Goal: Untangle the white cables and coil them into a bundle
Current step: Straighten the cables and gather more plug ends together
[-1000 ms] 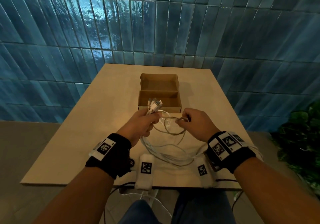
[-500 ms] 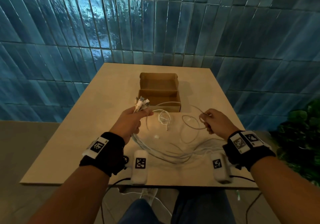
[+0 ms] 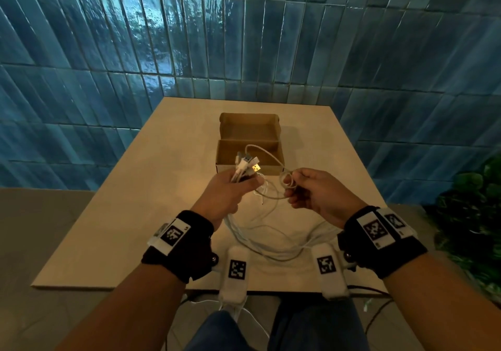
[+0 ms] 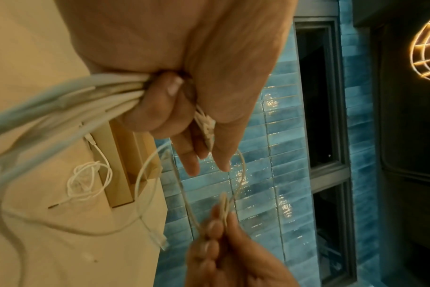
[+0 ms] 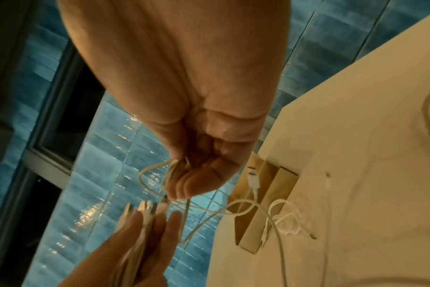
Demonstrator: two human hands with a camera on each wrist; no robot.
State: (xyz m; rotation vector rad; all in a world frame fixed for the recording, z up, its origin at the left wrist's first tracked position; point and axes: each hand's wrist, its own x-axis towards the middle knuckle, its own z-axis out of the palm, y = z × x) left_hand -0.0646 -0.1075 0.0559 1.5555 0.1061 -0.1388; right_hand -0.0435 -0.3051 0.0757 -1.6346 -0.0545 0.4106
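My left hand [image 3: 242,184] grips a bundle of white cables [image 3: 264,245] above the table, with their plug ends [image 3: 248,166] sticking up out of the fist. The cables hang from it in long loops onto the table near the front edge. In the left wrist view the curled fingers [image 4: 160,108] clamp the thick strands [image 4: 86,93]. My right hand [image 3: 291,188] is close beside it and pinches a small loop of thin cable [image 3: 288,181]; its fingers [image 5: 192,184] are curled round the loop. A small tangled thin white cable [image 4: 86,180] lies on the table under the hands.
An open brown cardboard box [image 3: 225,155] stands on the beige table [image 3: 162,188] just beyond the hands, its lid flap up. A blue tiled wall [image 3: 244,38] lies behind the table. A green plant [image 3: 477,215] is at the right.
My right hand has come back left from its stretched-out position, bringing the thin cable in a loop up to the left hand. The left hand has shifted slightly right with the bundle.
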